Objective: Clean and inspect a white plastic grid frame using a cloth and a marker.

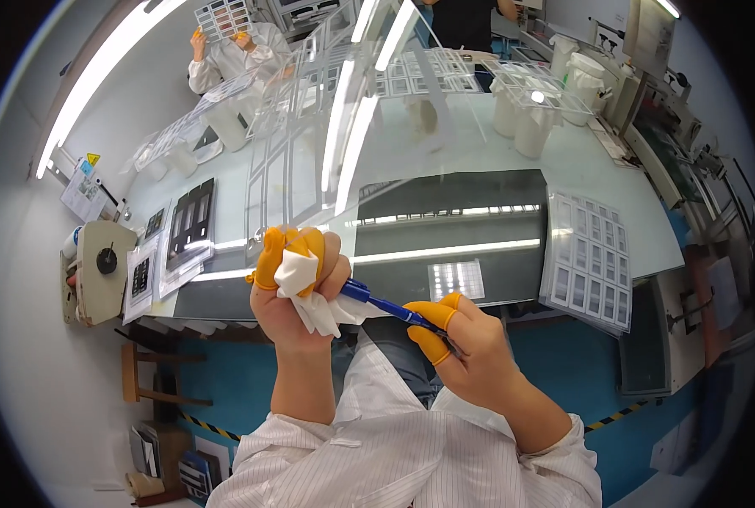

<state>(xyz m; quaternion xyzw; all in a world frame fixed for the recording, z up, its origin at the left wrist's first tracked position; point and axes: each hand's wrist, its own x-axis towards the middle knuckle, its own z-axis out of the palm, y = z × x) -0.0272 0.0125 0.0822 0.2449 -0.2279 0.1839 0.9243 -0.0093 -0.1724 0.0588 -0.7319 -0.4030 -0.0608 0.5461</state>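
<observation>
My left hand [297, 292] is closed around a crumpled white wipe [316, 311], and orange finger cots cover some of its fingers. A blue pen [392, 308] slants between my two hands. Its upper end meets the wipe and fingers of my left hand; whether that hand grips the pen too, I cannot tell. My right hand [466, 343], also with orange finger cots, pinches the pen's lower end. Just beyond my left hand, a large clear panel [297, 161] stands tilted, with bright light reflections. Whether my left fingers touch the panel is hidden.
A dark glossy mat [453, 233] covers the near table, bearing a small clear sheet [456, 280]. Stacked clear trays [593, 258] overhang the right edge. Black-windowed panels [193, 224] lie left. White tubs [534, 127] support trays farther back. A co-worker [242, 59] raises a gridded tray.
</observation>
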